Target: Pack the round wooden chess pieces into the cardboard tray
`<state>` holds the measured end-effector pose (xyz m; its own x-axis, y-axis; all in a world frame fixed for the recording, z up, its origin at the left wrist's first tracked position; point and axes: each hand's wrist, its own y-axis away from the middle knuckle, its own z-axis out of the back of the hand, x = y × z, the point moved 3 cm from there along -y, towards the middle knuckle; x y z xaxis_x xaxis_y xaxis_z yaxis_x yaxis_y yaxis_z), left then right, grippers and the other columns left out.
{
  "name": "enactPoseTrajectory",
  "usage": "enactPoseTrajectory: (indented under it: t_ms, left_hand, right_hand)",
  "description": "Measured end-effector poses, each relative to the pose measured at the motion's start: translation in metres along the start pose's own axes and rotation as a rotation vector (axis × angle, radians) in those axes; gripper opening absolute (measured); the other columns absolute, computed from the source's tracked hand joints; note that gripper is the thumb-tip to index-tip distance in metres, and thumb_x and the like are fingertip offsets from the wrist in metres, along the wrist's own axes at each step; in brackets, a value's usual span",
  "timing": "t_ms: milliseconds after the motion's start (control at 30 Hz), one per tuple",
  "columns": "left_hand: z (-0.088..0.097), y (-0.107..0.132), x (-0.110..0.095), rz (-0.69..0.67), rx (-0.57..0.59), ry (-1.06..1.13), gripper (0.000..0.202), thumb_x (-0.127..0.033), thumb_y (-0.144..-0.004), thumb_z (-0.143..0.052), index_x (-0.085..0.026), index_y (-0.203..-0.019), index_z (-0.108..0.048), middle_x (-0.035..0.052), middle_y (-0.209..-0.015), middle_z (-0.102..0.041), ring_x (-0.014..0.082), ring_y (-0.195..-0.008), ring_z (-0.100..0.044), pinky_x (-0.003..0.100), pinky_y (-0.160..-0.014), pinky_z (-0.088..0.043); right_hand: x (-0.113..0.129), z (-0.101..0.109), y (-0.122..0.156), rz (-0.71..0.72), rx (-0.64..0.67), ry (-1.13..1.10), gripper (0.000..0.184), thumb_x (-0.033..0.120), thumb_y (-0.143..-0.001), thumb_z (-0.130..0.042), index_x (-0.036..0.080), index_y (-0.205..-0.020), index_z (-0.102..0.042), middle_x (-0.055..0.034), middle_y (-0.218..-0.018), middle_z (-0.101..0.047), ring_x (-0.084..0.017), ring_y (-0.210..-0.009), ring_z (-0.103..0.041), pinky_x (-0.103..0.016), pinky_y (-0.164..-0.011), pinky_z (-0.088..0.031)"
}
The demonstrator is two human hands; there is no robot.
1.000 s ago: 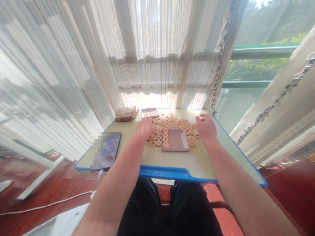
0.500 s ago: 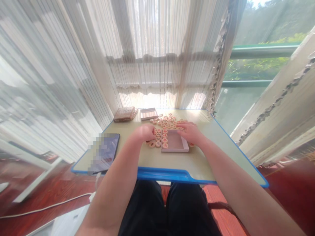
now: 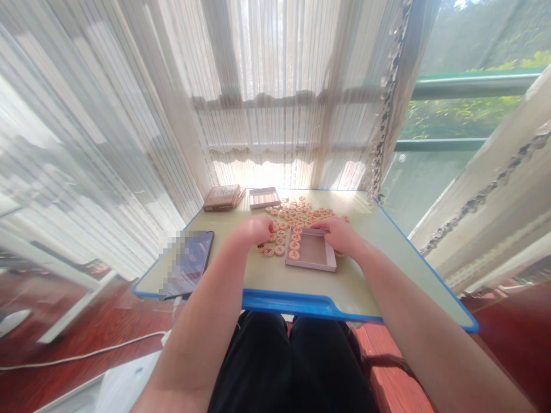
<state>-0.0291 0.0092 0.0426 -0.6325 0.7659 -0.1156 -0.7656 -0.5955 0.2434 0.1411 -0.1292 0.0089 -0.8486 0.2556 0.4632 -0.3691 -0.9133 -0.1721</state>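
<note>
Several round wooden chess pieces (image 3: 297,213) with red and black marks lie scattered on a pale table with a blue rim (image 3: 301,302). A shallow pinkish box tray (image 3: 313,252) sits in front of them. My right hand (image 3: 340,234) rests at the tray's far right corner, fingers curled on its edge. My left hand (image 3: 253,230) is curled over the pieces just left of the tray; what it holds, if anything, is hidden.
A phone (image 3: 189,264) lies at the table's left edge. A brown box (image 3: 221,197) and a second small tray (image 3: 263,197) stand at the back left. Sheer curtains (image 3: 267,97) hang behind the table. A white cable (image 3: 81,357) runs over the red floor.
My right hand came in from the right of the pieces to the tray's far corner. The tray now sits slightly turned. My left hand stayed over the pieces at the left.
</note>
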Motion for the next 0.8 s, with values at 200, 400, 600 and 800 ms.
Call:
enactPoseTrajectory:
  t_ms: [200, 400, 600, 800]
  left_hand:
    - [-0.003, -0.006, 0.006, -0.003, -0.018, 0.072, 0.032, -0.024, -0.059, -0.063, -0.018, -0.091, -0.065, 0.0031, -0.083, -0.068, 0.0156, -0.065, -0.061, 0.021, -0.056, -0.043]
    - [-0.006, -0.012, 0.006, -0.062, -0.046, 0.067, 0.015, -0.02, -0.061, -0.057, -0.019, -0.073, -0.066, 0.0015, -0.067, -0.066, 0.0153, -0.061, -0.059, 0.022, -0.054, -0.042]
    - [-0.007, -0.023, 0.01, -0.073, -0.207, 0.119, 0.024, -0.027, -0.066, -0.054, -0.019, -0.085, -0.066, 0.0036, -0.08, -0.068, 0.0172, -0.071, -0.061, 0.023, -0.057, -0.043]
    - [-0.011, -0.032, 0.003, -0.189, -0.314, 0.206, 0.021, -0.03, -0.069, -0.055, -0.018, -0.083, -0.067, 0.0031, -0.089, -0.068, 0.0165, -0.079, -0.061, 0.022, -0.067, -0.046]
  right_hand:
    - [-0.001, -0.002, 0.0, 0.023, -0.002, -0.016, 0.056, -0.003, -0.063, -0.042, 0.023, -0.103, -0.071, -0.0023, -0.11, -0.069, -0.023, -0.107, -0.058, -0.034, -0.094, -0.044]
    - [-0.004, -0.011, -0.003, 0.12, -0.007, -0.074, 0.054, -0.003, -0.065, -0.042, 0.025, -0.101, -0.072, -0.0012, -0.109, -0.069, -0.022, -0.108, -0.057, -0.037, -0.098, -0.042]
    - [-0.004, -0.011, -0.003, 0.114, -0.006, -0.019, 0.057, -0.003, -0.063, -0.043, 0.026, -0.103, -0.072, -0.0009, -0.109, -0.068, -0.023, -0.11, -0.056, -0.037, -0.097, -0.043]
    - [-0.001, -0.01, -0.001, 0.132, 0.003, -0.005, 0.057, -0.004, -0.062, -0.042, 0.026, -0.1, -0.072, -0.0008, -0.108, -0.068, -0.023, -0.11, -0.055, -0.037, -0.098, -0.041]
